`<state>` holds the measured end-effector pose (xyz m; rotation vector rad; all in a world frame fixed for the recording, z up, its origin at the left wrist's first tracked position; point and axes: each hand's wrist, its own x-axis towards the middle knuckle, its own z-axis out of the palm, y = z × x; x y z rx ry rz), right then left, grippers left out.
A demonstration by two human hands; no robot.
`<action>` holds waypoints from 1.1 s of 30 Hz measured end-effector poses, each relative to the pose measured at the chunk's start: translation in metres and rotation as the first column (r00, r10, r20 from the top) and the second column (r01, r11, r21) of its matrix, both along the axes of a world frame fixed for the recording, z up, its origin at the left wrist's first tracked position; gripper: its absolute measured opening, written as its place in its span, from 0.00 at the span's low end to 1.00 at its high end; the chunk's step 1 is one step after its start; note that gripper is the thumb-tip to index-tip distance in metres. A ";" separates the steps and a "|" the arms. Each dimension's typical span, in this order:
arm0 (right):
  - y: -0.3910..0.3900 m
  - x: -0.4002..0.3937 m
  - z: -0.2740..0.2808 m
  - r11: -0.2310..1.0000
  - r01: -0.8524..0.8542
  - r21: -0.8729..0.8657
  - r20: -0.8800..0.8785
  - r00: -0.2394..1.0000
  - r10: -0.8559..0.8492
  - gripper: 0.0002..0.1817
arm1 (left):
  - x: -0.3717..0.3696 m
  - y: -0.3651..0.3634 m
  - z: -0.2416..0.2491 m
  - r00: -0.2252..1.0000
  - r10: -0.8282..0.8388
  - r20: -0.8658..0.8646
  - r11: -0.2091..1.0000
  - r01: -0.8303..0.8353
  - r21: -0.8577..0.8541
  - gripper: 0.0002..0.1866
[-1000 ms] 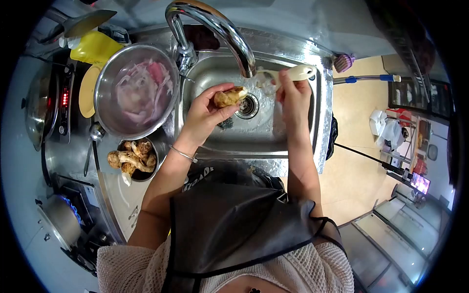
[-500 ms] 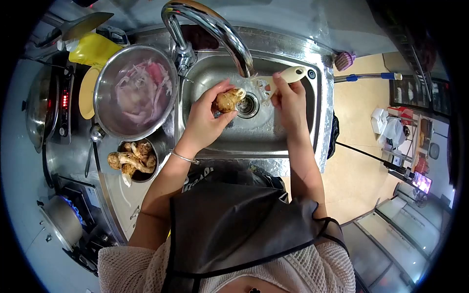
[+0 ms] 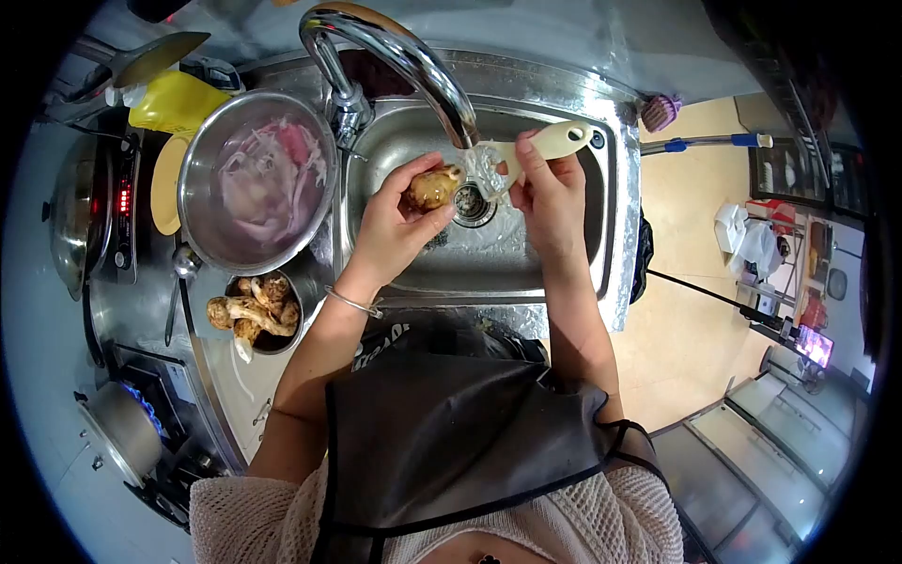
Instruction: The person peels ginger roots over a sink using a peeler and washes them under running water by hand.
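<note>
Over the sink, my left hand is closed round a wet brown mushroom, its pale end facing the drain. My right hand grips a cream-handled peeler, with the handle's holed end pointing right. Water from the curved chrome faucet runs over the peeler's head, which is blurred by the splash. Mushroom and peeler are a small gap apart. More brown mushrooms sit in a small metal bowl left of my left forearm.
A large steel bowl with pale, pinkish pieces in water stands left of the sink. Beyond it are a yellow bottle, a lidded pan and a ladle. At lower left, a pot sits over a blue flame.
The peeler's head has moved left and up into the water stream, and my right hand has shifted slightly with it. My left hand still holds the mushroom, which has turned slightly.
</note>
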<state>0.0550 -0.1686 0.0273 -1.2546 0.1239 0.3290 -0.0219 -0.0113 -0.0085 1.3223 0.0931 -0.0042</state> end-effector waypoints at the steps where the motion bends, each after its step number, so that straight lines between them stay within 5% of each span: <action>1: 0.003 -0.003 0.004 0.999 -0.020 0.033 0.004 1.000 0.020 0.08 | 0.001 -0.001 0.002 1.000 0.002 -0.011 0.999 -0.002 -0.043 0.26; 7: 0.011 -0.008 0.002 0.977 -0.195 -0.083 0.107 0.973 0.203 0.10 | -0.002 -0.002 0.001 0.998 0.056 0.021 0.998 -0.055 -0.025 0.32; 9: 0.006 0.003 -0.004 0.988 0.007 -0.153 0.100 0.995 0.009 0.08 | -0.004 0.000 0.001 0.999 0.051 0.016 0.999 -0.051 -0.017 0.34; 11: -0.010 0.021 -0.021 0.981 0.080 -0.177 0.116 0.991 -0.059 0.08 | -0.006 0.001 -0.001 0.991 0.023 0.130 0.972 -0.053 0.228 0.39; 17: 0.009 -0.007 0.007 0.980 -0.176 -0.093 0.069 0.981 0.183 0.08 | -0.003 -0.004 -0.001 0.985 0.031 0.172 0.938 -0.088 0.335 0.43; 19: 0.007 -0.005 0.001 0.987 -0.121 -0.106 0.075 0.989 0.130 0.07 | -0.003 -0.002 0.003 0.987 0.009 0.160 0.945 -0.060 0.322 0.42; 21: -0.006 0.015 -0.031 0.979 0.150 -0.141 0.172 0.977 -0.125 0.07 | -0.005 0.002 0.003 0.989 -0.006 0.146 0.950 -0.040 0.308 0.41; 24: -0.017 0.021 -0.032 0.967 0.176 -0.182 0.034 0.984 -0.172 0.06 | -0.005 0.007 -0.002 0.975 -0.032 0.218 0.903 -0.066 0.425 0.36; 27: -0.009 0.009 -0.027 0.960 0.168 -0.225 0.104 0.984 -0.147 0.07 | -0.004 0.005 0.000 0.996 -0.058 0.064 0.962 0.038 0.269 0.28; 28: -0.009 0.007 -0.027 0.982 0.143 -0.125 0.085 0.987 -0.133 0.07 | -0.001 0.003 0.000 1.000 -0.018 0.001 1.000 0.018 0.008 0.25; 30: -0.009 0.004 -0.023 0.995 0.102 0.011 0.075 0.992 -0.103 0.07 | 0.000 -0.001 0.010 0.987 -0.013 -0.159 0.928 -0.047 -0.369 0.19; 33: -0.007 0.000 -0.014 0.981 0.040 0.192 0.071 0.996 -0.054 0.08 | -0.001 0.003 0.011 0.974 -0.067 -0.216 0.847 -0.059 -0.528 0.20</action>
